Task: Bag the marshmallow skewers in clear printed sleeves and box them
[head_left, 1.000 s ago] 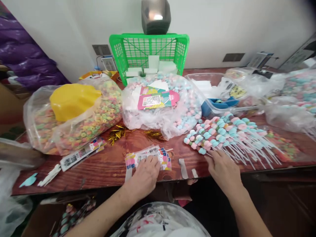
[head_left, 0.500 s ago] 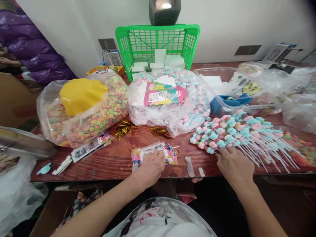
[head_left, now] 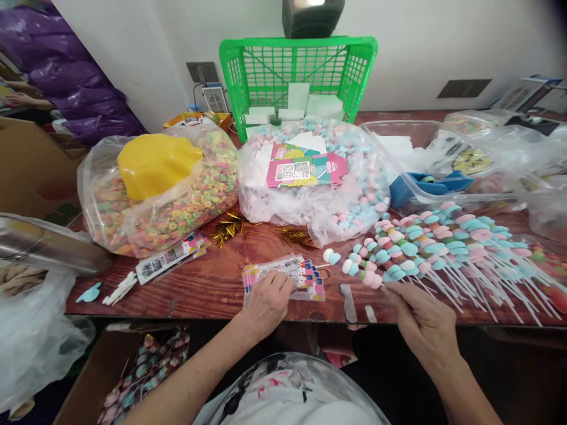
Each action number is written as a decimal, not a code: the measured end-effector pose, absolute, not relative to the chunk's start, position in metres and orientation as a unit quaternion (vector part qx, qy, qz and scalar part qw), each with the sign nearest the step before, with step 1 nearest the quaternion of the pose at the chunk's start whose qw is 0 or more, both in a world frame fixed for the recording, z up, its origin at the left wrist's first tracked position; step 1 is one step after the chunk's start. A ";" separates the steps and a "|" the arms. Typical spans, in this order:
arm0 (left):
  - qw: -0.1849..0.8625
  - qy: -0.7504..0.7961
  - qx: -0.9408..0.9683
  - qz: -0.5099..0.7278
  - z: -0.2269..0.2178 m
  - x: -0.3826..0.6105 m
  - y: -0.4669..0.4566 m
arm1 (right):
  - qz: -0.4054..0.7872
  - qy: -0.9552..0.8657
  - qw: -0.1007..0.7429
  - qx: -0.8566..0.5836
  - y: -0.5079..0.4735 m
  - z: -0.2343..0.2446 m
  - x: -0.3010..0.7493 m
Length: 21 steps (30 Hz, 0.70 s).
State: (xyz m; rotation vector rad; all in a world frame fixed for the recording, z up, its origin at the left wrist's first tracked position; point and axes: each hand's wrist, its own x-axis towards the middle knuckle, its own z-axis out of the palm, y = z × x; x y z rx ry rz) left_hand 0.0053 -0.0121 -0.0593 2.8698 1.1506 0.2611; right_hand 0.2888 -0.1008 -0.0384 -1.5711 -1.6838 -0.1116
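My left hand (head_left: pixel 268 295) lies on a stack of printed clear plastic bags (head_left: pixel 312 283) near the front edge of the table. Its fingers are bent and pinch the top bag. To the right, my right hand (head_left: pixel 420 316) grips the stick of a marshmallow skewer (head_left: pixel 371 277) between thumb and fingers. Pink, blue and white pieces of this skewer point left, just in front of a heap of similar marshmallow skewers (head_left: pixel 438 239). White sticks of the heap spread to the right, beyond my hand. A white and blue marshmallow piece (head_left: pixel 331 257) shows between the bags and the skewers.
Behind are a bag of colourful ring candy (head_left: pixel 199 195) with a yellow bowl (head_left: pixel 155 165), a bag of marshmallows (head_left: pixel 358 195) and a green basket (head_left: pixel 233 88). A steel flask (head_left: pixel 48 248) lies left. Below, a carton (head_left: pixel 84 378) holds more skewers. Tape strips (head_left: pixel 348 301) stick to the edge.
My right hand has closed on a skewer and pulled its candy end slightly forward from the heap. The left hand stays on the bags. The whole view has shifted a little.
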 end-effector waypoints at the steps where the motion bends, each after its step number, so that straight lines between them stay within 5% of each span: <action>1: 0.024 0.381 0.921 0.081 -0.059 0.005 -0.013 | -0.021 -0.673 0.401 -0.620 -0.102 -0.038 0.287; 7: 0.106 0.424 0.893 0.110 -0.047 0.005 -0.011 | 0.036 -0.701 0.357 -0.616 -0.109 -0.035 0.312; 14: 0.169 0.416 0.882 0.140 -0.044 0.002 -0.001 | -0.146 -0.798 0.059 -0.581 -0.094 0.020 0.319; 21: 0.195 0.430 0.848 0.240 -0.051 0.004 0.001 | -0.134 -0.862 -0.043 -0.488 -0.062 0.017 0.296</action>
